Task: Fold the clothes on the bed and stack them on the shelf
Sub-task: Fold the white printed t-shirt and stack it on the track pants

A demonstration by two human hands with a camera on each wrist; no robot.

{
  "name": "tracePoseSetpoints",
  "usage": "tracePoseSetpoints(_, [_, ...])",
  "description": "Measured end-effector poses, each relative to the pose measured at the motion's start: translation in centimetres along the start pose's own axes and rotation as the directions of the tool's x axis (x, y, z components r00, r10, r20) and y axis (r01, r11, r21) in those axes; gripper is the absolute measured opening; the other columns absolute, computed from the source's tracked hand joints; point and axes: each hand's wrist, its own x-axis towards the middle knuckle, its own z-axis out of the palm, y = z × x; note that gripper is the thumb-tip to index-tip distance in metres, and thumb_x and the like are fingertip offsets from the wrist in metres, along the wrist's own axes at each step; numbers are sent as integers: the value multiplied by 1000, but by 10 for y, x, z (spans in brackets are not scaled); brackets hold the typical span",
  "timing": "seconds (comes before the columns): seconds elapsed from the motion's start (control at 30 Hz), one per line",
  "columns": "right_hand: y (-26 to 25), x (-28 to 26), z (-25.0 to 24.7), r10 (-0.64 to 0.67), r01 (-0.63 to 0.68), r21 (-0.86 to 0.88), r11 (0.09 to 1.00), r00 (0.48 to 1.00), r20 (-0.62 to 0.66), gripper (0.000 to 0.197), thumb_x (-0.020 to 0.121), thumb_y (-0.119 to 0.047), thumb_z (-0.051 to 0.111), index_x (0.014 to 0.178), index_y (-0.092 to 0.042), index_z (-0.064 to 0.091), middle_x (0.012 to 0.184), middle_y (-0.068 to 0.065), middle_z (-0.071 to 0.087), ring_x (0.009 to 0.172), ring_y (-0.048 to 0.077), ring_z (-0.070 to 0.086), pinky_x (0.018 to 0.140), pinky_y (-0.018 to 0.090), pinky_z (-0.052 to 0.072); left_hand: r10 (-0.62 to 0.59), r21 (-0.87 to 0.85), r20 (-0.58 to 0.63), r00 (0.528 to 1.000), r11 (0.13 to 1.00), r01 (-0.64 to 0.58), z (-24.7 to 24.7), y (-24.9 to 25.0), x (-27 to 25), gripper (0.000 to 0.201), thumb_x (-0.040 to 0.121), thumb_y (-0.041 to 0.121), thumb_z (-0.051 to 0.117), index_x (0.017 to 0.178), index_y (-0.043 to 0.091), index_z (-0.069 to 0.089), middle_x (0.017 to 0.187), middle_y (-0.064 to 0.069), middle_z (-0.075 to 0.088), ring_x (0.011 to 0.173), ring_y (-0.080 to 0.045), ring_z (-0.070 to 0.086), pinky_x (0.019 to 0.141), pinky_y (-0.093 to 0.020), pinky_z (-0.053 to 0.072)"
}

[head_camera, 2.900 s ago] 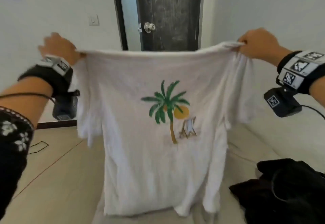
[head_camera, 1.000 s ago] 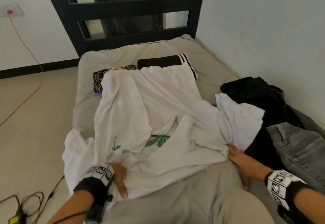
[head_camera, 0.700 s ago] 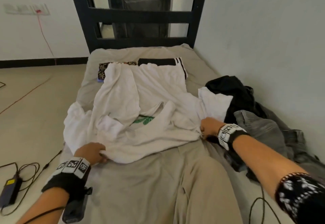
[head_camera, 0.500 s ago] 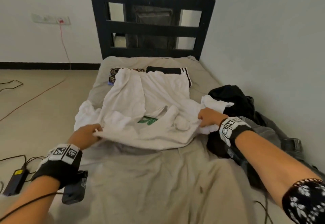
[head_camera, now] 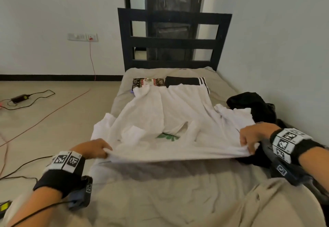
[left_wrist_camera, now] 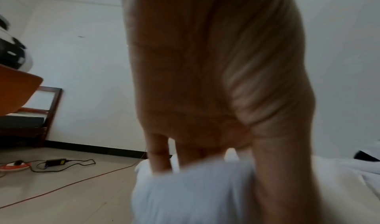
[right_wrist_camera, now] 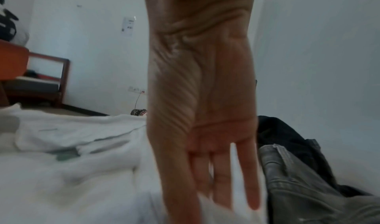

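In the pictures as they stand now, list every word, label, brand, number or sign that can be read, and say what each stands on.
No text can be read.
Wristbands on both wrists: black-and-white square code patterns, no letters.
Patterned folded cloth at the far end of the bed: a pale label, too small to read.
White T-shirt: a green print partly showing, a picture, not words.
Wall plate in the right wrist view: dark marks, too blurred to read.

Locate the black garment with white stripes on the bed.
In the head view the black garment with white stripes lies folded at the far end of the bed, right of a patterned folded cloth, partly under the white T-shirt.
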Motion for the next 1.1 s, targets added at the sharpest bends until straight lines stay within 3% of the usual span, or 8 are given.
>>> tracePoseSetpoints(0.1, [-3,-9,9,32,-17,-78,997,982,184,11,75,-22,79,82,-29,73,88,-7,63,81,11,55,77,23,46,-82,135,303,949,990,42,26,1,-9,31,83,20,70,114,25,69,103,10,63,91,-3,53,74,-8,37])
tracePoseSetpoints(0.17, [-11,-15,2,51,-38,-92,995,988,144,27,77,-27,79,98,-39,69,100,-11,63,96,13,59,87,26,49,-66,74,352,934,996,42,36,2,-11,36,84,33,71,119,36,62,109,15,63,99,-1,54,80,-10,37])
tracePoseSetpoints(0.33, [-55,-25,-53,-175,200,261,944,978,-117,39,83,-30,75,120,-29,61,111,-7,57,106,14,53,95,26,42,54,-227,-176,983,969,-94,31,18,-2,24,87,40,67,111,40,60,100,7,65,84,-4,61,73,-15,42])
tracePoseSetpoints(0.5, [-130,-30,-59,-145,588,526,615,739,-658,30,85,-27,73,114,-21,65,107,-7,65,87,0,60,72,8,43,114,-230,-385,916,949,-215,52,54,22,27,88,42,64,114,40,58,60,5,59,46,1,52,55,-14,41])
tracePoseSetpoints(0.7, [-192,31,12,-188,549,597,585,808,-559,45,83,-22,75,125,-24,59,125,1,58,62,-1,60,55,8,40,110,-250,-196,974,955,-158,103,56,44,30,85,51,65,111,37,58,59,0,67,41,-9,53,57,-20,50])
tracePoseSetpoints(0.8, [-198,42,29,-259,505,536,677,845,-468,71,81,-26,77,143,-25,42,137,-4,49,87,2,48,72,15,38,166,-202,-195,967,958,-205,108,59,49,17,91,38,61,101,25,66,63,-1,68,43,-10,54,57,-21,50])
tracePoseSetpoints(0.9, [-203,47,34,-329,469,529,708,881,-340,73,75,-21,82,138,-26,46,120,-9,52,91,10,53,76,22,41,264,-414,34,964,882,-227,100,67,47,10,88,33,68,97,28,66,60,3,66,48,-9,55,58,-18,47])
tracePoseSetpoints(1.1, [-210,38,37,-387,412,383,826,911,-145,21,80,-10,72,99,-17,72,72,-9,56,61,11,53,55,17,40,400,-436,589,702,889,-141,99,80,34,8,87,32,70,88,25,74,60,11,63,48,-3,46,54,-14,36])
